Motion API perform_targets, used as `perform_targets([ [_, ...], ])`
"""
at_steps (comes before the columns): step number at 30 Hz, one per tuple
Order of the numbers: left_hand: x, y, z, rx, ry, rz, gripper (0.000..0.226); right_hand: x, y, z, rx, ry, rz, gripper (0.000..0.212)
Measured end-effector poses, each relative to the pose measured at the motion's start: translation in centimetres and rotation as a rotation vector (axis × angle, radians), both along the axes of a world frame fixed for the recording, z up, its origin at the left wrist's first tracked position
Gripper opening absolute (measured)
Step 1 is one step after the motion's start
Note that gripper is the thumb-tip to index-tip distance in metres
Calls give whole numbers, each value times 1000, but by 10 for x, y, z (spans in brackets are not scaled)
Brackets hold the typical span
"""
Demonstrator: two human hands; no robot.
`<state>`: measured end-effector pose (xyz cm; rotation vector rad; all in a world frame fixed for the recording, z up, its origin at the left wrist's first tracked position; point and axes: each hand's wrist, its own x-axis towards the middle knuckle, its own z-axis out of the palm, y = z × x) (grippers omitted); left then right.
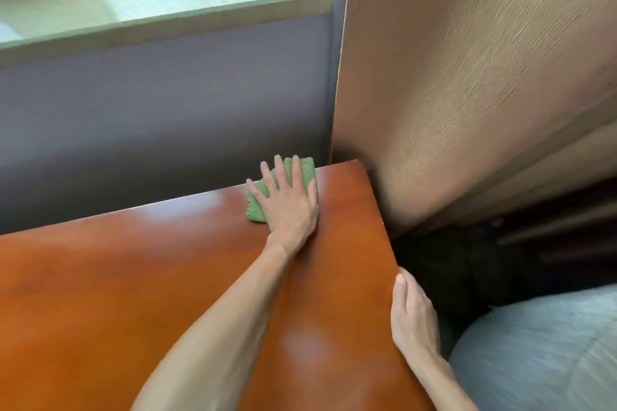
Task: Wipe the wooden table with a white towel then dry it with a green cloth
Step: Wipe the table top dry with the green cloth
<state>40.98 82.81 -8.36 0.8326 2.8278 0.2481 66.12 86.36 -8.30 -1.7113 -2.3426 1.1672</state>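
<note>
The glossy reddish-brown wooden table [117, 277] fills the lower left of the view. A small green cloth [258, 207] lies flat near the table's far right corner. My left hand [290, 207] presses down on it, palm flat and fingers spread, covering most of the cloth. My right hand [412, 314] holds the table's right edge, thumb on top and fingers hidden below the edge. No white towel is in view.
A tall light-brown wooden panel [467, 77] stands right against the table's far right corner. A grey-purple wall [167, 117] and a window sill [150, 7] lie beyond the far edge. A pale grey bundle [541, 354] sits low on the right, with a dark gap beside the table.
</note>
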Motion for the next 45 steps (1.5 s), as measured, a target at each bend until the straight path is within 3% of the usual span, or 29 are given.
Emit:
perform_targets([
  [7,101,46,-1,-36,69,-711,53,2,-3,-2,156,149,-87,60],
  [11,127,-7,-4,1,71,-854,53,6,-4,-4,202,195,-174,63],
  [13,134,-44,-5,13,75,-897,55,6,-4,-3,194,190,-166,54],
  [17,104,-62,-5,12,119,-807,55,1,-4,-1,142,194,-143,53],
  [21,34,0,-7,40,146,-424,54,1,-3,-5,130,205,-127,52],
  [25,6,49,-7,28,109,-305,56,2,-2,-5,143,191,-82,53],
  [30,62,41,-8,55,134,-526,53,3,6,2,-18,246,-112,49],
  [34,123,-2,-1,42,101,-676,53,20,22,1,-643,574,-490,51],
  [36,155,-26,1,27,64,-637,54,36,22,0,-789,634,-567,56],
  [41,260,-87,4,-12,-42,-661,59,84,9,-3,-881,627,-604,61],
  [45,336,-128,7,-31,-91,-799,64,113,3,6,-807,502,-497,62],
])
